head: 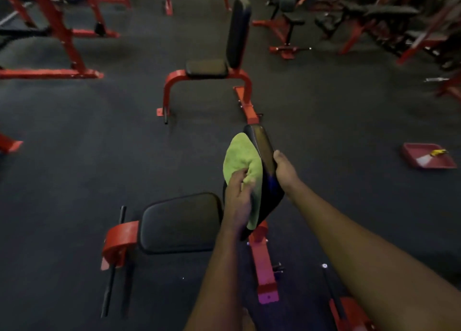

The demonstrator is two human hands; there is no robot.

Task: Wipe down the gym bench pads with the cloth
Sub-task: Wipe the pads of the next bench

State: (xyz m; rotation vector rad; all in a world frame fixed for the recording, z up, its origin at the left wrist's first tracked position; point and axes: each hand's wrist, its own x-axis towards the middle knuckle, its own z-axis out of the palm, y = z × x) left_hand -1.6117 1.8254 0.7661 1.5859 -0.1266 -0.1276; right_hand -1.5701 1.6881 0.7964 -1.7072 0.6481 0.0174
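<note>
Green cloth [240,166] pressed flat against the left face of the upright black backrest pad [265,153] — held there by left hand [238,196], fingers clutching its fabric. Right hand [284,169] gripping the pad's right edge — seat pad [180,223] just left.

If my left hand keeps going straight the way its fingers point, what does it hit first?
Your left hand already presses the green cloth, so it meets more cloth first, then probably the upright back pad behind it.

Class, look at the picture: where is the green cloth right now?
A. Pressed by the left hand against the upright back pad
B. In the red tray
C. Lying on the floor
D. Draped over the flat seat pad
A: the left hand presses the cloth flat against the back pad, which the right hand steadies.
</note>
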